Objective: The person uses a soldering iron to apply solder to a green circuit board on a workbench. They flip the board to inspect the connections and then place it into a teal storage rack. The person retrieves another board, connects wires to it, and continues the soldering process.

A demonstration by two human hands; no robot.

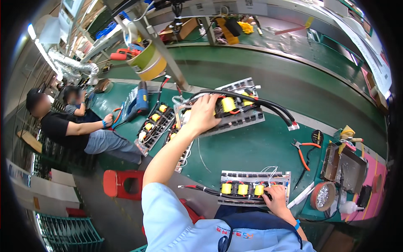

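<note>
My left hand (204,112) reaches far across the bench, its fingers curled over a metal-framed circuit board (235,119) with yellow-wrapped transformers. A thick black cable (268,105) with a white connector at its end runs across that board. Close to my body lies a similar circuit board (252,174) with a row of yellow transformers. My right hand (275,198) grips its near edge at the right, fingertips beside a yellow transformer (259,190). A red and black wire bundle (201,189) sticks out from its left side. More such boards (156,122) lie left of my left hand.
Orange-handled cutters (303,155) lie on the green bench (247,149) at the right, near a metal tray (350,168) and a round tub (323,196) of small shiny parts. A blue power tool (140,101) lies at the left. Another person (71,126) sits beyond a red stool (121,185).
</note>
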